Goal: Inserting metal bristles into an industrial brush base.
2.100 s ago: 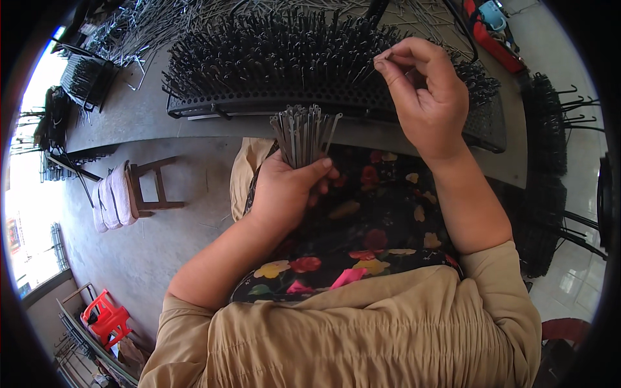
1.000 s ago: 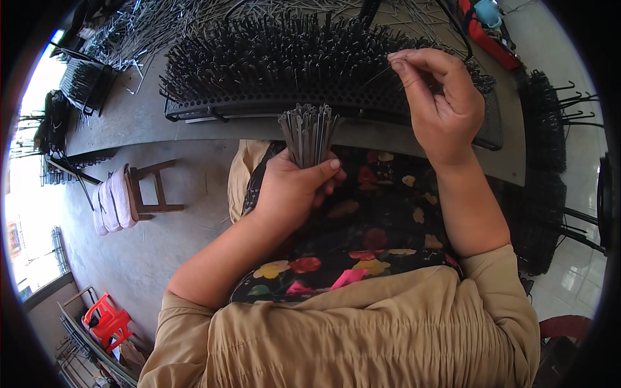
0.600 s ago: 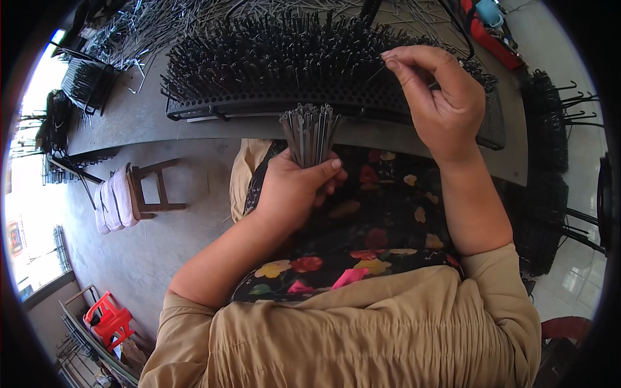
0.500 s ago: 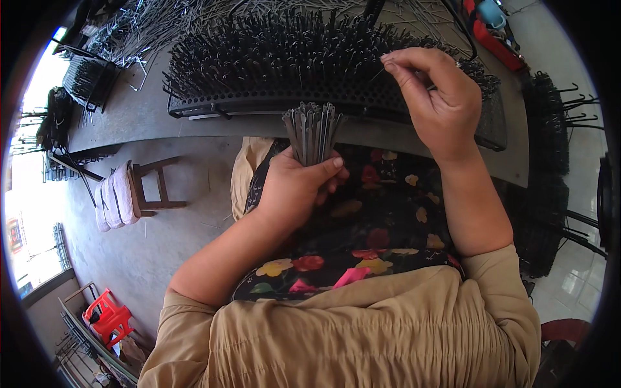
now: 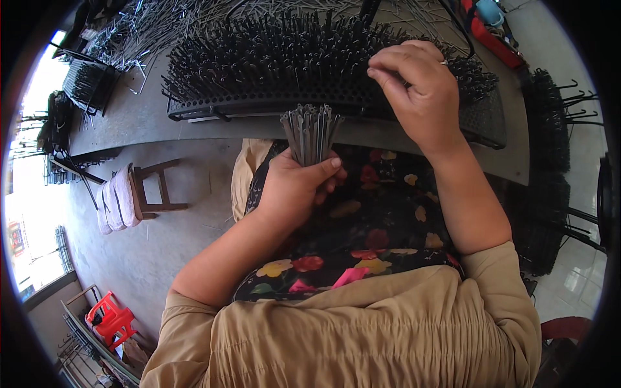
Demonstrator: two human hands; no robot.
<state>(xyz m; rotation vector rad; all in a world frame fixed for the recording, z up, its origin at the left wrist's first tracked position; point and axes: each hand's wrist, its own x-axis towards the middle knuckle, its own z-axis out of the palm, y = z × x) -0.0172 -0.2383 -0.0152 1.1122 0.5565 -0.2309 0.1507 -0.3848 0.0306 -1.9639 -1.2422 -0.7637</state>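
Note:
My left hand (image 5: 291, 187) is wrapped round a bundle of thin grey metal rods (image 5: 311, 136), standing upright above my lap. Their small looped ends fan out at the top. Over the right part of a long black perforated rack (image 5: 284, 102) hovers my right hand (image 5: 420, 97), thumb and forefinger pinched together. What that pinch holds, if anything, is too small to make out. Dense dark hooked rods (image 5: 259, 58) fill the rack, standing close together just beyond the bundle.
Loose rods (image 5: 187, 19) lie heaped at the back of the grey table (image 5: 142, 123). A wooden stool (image 5: 152, 187) with a pale cushion stands at left, and a red plastic chair (image 5: 110, 320) lower left. Dark hooked rods (image 5: 546, 123) hang at right.
My right hand has shifted left and slightly up over the rack, its fingers still pinched. The left hand and its bundle stay nearly in place.

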